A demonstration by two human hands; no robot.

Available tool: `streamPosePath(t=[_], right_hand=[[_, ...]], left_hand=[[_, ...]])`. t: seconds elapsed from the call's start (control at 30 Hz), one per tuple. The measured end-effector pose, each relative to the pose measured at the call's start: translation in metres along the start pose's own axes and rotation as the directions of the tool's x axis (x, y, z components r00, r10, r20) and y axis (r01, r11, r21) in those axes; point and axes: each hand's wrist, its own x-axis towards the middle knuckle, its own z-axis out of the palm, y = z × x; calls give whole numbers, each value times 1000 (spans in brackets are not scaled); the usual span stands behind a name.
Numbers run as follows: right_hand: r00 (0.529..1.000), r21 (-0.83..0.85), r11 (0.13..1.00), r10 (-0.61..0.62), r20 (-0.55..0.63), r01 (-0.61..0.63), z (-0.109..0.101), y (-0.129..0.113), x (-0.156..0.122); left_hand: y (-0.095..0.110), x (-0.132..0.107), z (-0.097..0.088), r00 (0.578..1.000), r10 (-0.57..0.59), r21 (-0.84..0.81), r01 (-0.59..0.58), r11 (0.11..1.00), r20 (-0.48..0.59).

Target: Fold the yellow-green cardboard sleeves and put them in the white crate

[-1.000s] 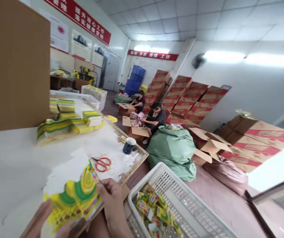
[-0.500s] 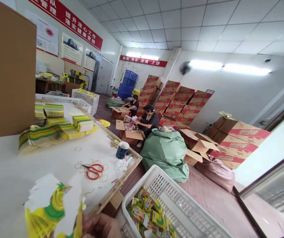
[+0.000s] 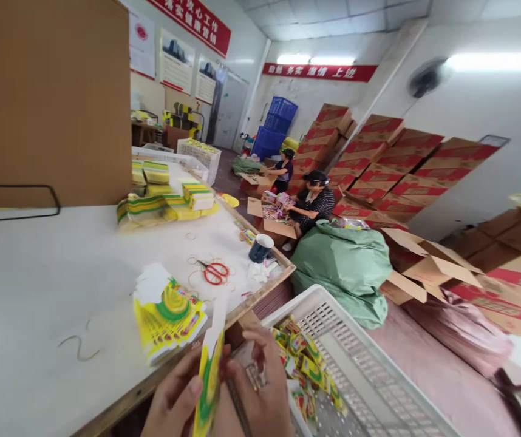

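Carton (image 3: 210, 370), near seven o'clock, held on edge: probably thin card—light, springy, easily creased—and best taken by its long edges. The left hand (image 3: 175, 397) pinches its side between thumb and fingers; the right hand (image 3: 264, 393) is half open, fingers curled, its contents indiscernible. A smooth white table (image 3: 37, 279) extends towards nine o'clock; a crate (image 3: 365, 370) lies at five, stacked boxes (image 3: 388, 176) at two.

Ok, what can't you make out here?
All in the head view:
Print on the packet: blurred, nearly edge-on.
Whether the right hand grips anything: blur and its own fingers hide it.
Near end of the crate: cut off, bottom edge.
Top of the cardboard: cut off, top edge.
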Motion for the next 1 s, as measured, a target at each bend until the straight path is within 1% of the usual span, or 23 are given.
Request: streamPosePath(t=[0.03, 0.07, 0.13, 0.17, 0.3, 0.4, 0.47, 0.53, 0.57, 0.63, 0.7, 0.77, 0.83, 0.97, 1.0], right_hand=[[996, -66, 994, -88, 32, 90, -6, -4, 0], [984, -97, 983, -144, 107, 155, -10, -8, 0], [950, -95, 973, -181, 254, 210, -12, -14, -2], [943, -84, 975, -174, 283, 205, -11, -16, -2], [959, -27, 990, -127, 253, 138, -6, -18, -4], [969, 58, 997, -60, 238, 48, -6, -17, -2], [979, 89, 996, -38, 198, 21, -9, -16, -1], [984, 18, 999, -51, 168, 48, -13, -15, 0], [981, -39, 997, -62, 184, 70, -15, -14, 1], [963, -124, 987, -67, 263, 102, -19, -12, 1], [941, -125, 986, -61, 332, 108, -20, -11, 2], [943, -96, 991, -55, 327, 91, -21, -10, 3], [946, -78, 993, -62, 317, 91, -21, -10, 5], [925, -106, 986, -83, 370, 131, -22, -11, 10], [931, -122, 984, -78, 356, 130, -23, -11, 10]], left_hand=[[-1, -1, 4, 999, -34, -46, 34, 998, -5], [-2, -1, 7, 998, -60, -86, 59, 995, -4], [-8, 0, 9, 996, -94, -156, 93, 983, -2], [-11, 1, 9, 994, -108, -189, 107, 976, 5], [-23, 5, 5, 989, -136, -299, 149, 943, 62], [-25, 5, 4, 986, -145, -294, 165, 941, 87], [-23, 5, 5, 984, -154, -270, 173, 947, 88], [-19, 5, 6, 983, -165, -240, 180, 954, 79], [-18, 5, 7, 984, -166, -223, 178, 958, 70], [-14, 4, 9, 987, -155, -199, 162, 966, 52], [-11, 3, 11, 990, -135, -182, 141, 973, 43], [-9, 1, 14, 990, -131, -143, 136, 980, 42], [-9, 1, 17, 990, -122, -93, 129, 987, 70], [-10, 3, 20, 983, -33, -60, 45, 997, 179], [-10, 4, 20, 982, -19, -44, 27, 999, 188]])
